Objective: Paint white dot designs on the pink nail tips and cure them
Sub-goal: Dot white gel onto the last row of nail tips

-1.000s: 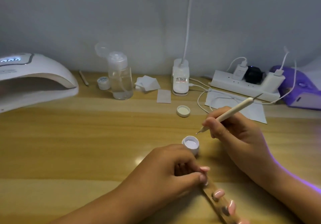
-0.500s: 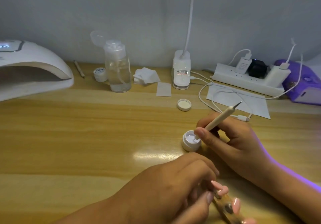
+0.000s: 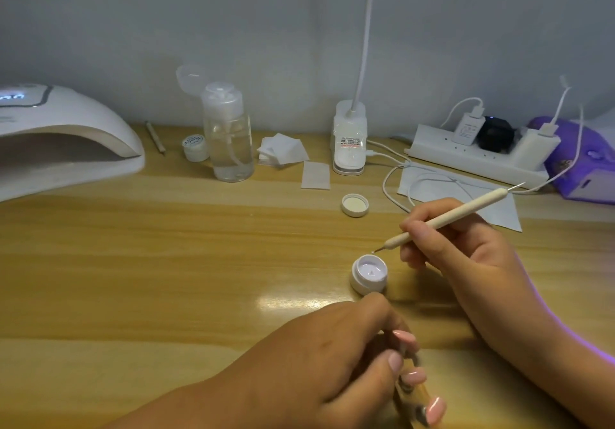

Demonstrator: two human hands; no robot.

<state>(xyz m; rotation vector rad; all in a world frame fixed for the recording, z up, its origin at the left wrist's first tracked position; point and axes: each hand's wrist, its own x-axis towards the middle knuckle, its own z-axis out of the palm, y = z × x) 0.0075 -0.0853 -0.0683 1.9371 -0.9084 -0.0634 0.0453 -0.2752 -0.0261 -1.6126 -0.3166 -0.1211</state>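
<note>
Pink nail tips (image 3: pixel 413 377), white gel pot (image 3: pixel 369 274), cream dotting pen (image 3: pixel 446 220), purple device (image 3: pixel 585 159)

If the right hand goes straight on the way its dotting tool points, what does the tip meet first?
Probably the open jar of white gel: the right hand aims the dotting tool down-left, tip just above the jar's far rim. Depth is unclear; it may hit the table instead.
</note>
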